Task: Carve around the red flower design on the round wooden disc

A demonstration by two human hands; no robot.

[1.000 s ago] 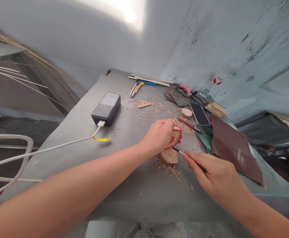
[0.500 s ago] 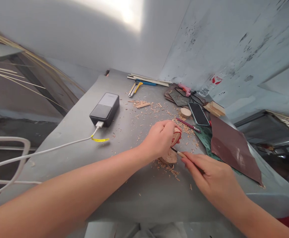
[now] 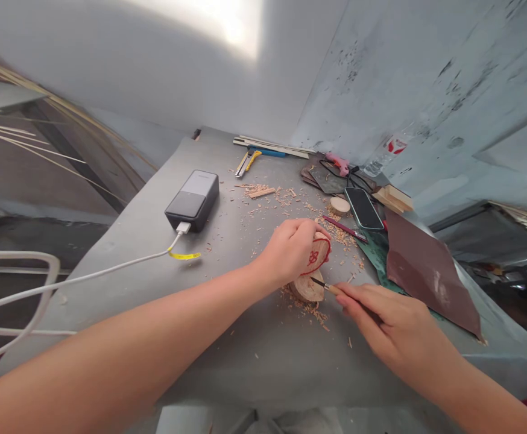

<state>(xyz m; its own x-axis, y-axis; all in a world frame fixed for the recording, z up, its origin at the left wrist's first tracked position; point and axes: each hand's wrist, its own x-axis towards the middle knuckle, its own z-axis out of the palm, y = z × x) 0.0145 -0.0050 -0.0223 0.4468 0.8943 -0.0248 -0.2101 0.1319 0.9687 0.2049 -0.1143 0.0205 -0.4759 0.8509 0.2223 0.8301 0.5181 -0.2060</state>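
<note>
My left hand grips a wood slice with a red rim and red markings on its face, held tilted. Below it a second, bare wood slice lies on the table among shavings. In my right hand is a carving knife with a light wooden handle, fingers wrapped round it. Its dark blade points left, over the bare slice and just under the marked one. Whether the blade touches either slice I cannot tell. My left fingertips are partly hidden behind the marked slice.
A power bank with a white cable stands left. Behind lie a yellow utility knife and thin wood strips. To the right are a purple pen-like tool, a small wood round, a phone, brown leather and a plastic bottle.
The marked wood slice has turned so more of its red-marked face shows. My right hand has drawn the knife slightly right and down, away from that slice.
</note>
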